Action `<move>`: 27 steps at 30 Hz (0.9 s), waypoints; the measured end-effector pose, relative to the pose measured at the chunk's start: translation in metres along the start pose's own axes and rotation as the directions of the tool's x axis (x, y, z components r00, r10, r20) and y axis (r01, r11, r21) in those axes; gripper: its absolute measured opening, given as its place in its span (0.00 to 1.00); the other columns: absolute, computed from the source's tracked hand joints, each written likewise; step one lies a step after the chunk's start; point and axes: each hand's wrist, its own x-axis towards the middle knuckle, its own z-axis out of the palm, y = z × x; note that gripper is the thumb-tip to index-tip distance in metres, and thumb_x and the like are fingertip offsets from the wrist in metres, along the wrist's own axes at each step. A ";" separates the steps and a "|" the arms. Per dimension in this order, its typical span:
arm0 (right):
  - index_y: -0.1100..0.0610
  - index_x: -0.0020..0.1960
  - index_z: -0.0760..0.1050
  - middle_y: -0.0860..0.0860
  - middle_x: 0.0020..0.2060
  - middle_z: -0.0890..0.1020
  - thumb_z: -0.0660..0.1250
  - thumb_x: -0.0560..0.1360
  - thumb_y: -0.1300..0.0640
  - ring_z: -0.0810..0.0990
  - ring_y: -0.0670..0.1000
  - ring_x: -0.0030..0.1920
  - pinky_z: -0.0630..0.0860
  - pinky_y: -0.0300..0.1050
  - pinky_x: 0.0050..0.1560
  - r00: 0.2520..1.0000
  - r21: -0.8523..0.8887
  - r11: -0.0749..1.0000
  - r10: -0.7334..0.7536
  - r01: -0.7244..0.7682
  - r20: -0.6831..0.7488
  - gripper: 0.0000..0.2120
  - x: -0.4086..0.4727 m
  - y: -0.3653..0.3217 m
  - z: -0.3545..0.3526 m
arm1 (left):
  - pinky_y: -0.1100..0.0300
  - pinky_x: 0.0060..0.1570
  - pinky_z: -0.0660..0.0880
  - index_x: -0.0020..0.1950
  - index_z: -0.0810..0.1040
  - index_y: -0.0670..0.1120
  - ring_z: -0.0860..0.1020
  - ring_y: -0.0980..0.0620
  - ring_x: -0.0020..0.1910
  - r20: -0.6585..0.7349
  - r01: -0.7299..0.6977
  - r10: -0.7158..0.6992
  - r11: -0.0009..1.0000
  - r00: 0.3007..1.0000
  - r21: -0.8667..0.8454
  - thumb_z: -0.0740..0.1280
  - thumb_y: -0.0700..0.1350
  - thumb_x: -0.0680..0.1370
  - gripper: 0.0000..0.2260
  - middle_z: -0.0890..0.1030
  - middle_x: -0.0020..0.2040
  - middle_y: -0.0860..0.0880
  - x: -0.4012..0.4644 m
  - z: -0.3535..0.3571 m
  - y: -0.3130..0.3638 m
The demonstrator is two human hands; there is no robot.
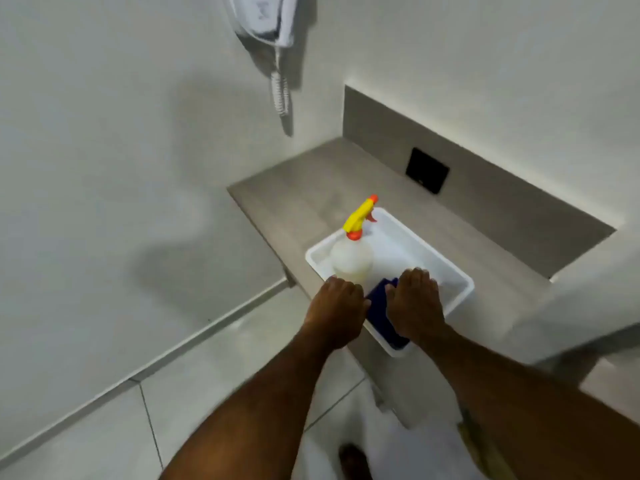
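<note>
A white plastic tub (457,282) sits on a grey ledge (298,202), its near corner over the ledge's edge. In the tub stands a clear spray bottle (351,258) with a yellow and orange trigger head. A dark blue cloth (375,306) lies in the tub's near end. My left hand (337,310) sits over the tub's near-left rim beside the bottle, fingers curled down over the rim. My right hand (415,303) lies on the blue cloth inside the tub, with its fingers curled down and the thumb on the cloth. The fingertips of both hands are hidden.
A white wall phone (266,19) with a coiled cord hangs above the ledge's left end. A black plate (427,169) is set in the grey upstand behind the tub. White walls close the corner. Pale floor tiles (221,375) lie below, with my foot (353,460) visible.
</note>
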 end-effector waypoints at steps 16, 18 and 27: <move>0.60 0.54 0.74 0.55 0.45 0.78 0.71 0.73 0.59 0.78 0.55 0.46 0.71 0.47 0.48 0.890 0.390 0.910 -0.057 -0.140 0.451 0.12 0.056 0.025 -0.032 | 0.49 0.55 0.78 0.57 0.80 0.39 0.81 0.41 0.49 0.100 0.251 -0.232 0.840 0.968 -0.481 0.66 0.43 0.79 0.11 0.83 0.51 0.39 0.039 0.002 0.025; 0.54 0.55 0.72 0.50 0.44 0.78 0.71 0.73 0.57 0.77 0.52 0.44 0.72 0.45 0.45 0.926 0.486 0.870 -0.119 -0.077 0.359 0.13 0.043 0.008 -0.057 | 0.51 0.52 0.78 0.58 0.80 0.37 0.81 0.42 0.47 -0.116 0.137 -0.229 0.842 0.967 -0.521 0.67 0.42 0.79 0.11 0.84 0.49 0.38 0.011 -0.015 0.013; 0.53 0.64 0.68 0.50 0.51 0.82 0.66 0.78 0.53 0.78 0.46 0.44 0.75 0.41 0.46 0.857 0.694 0.720 -0.346 -0.017 0.381 0.16 -0.048 -0.165 0.049 | 0.53 0.57 0.73 0.67 0.75 0.38 0.77 0.47 0.52 -0.150 0.389 -0.512 0.785 0.846 -0.482 0.64 0.44 0.80 0.17 0.82 0.55 0.43 -0.150 0.085 -0.109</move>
